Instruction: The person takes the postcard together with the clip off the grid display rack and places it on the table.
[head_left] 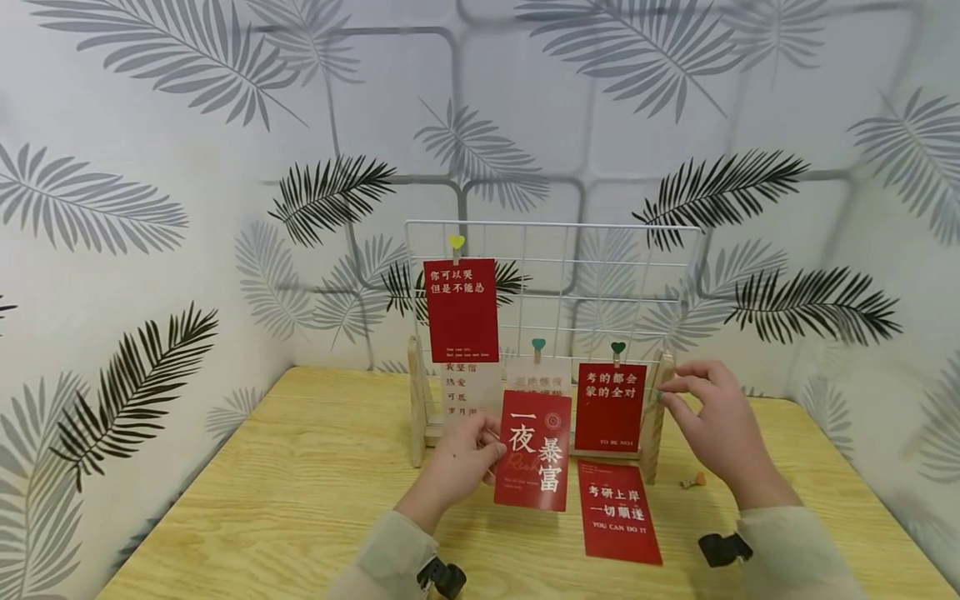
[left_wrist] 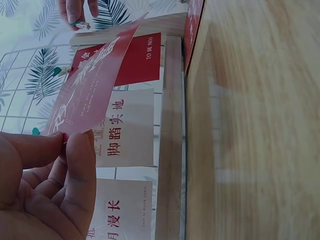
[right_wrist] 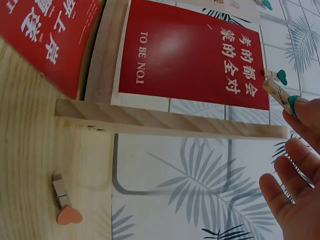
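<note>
My left hand (head_left: 459, 462) pinches a red card (head_left: 532, 450) with white lettering by its left edge, in front of a white wire grid rack (head_left: 557, 226). In the left wrist view that card (left_wrist: 92, 82) is tilted, held between thumb and fingers. At the rack's right post, my right hand (head_left: 716, 425) pinches a small wooden clothespin (right_wrist: 278, 96) with a green heart between thumb and forefinger; its other fingers are spread. Beside it hangs a red card (head_left: 609, 417) under a dark green heart clothespin (head_left: 618, 350). Another red card (head_left: 618, 521) stands below, in front of the rack.
A red card (head_left: 461, 312) hangs upper left under a yellow heart clothespin (head_left: 457, 247). Pale cards (left_wrist: 125, 210) hang low on the grid. An orange heart clothespin (right_wrist: 62, 200) lies on the wooden table (head_left: 300, 467), right of the rack. Leaf-patterned wall (head_left: 225, 167) stands behind.
</note>
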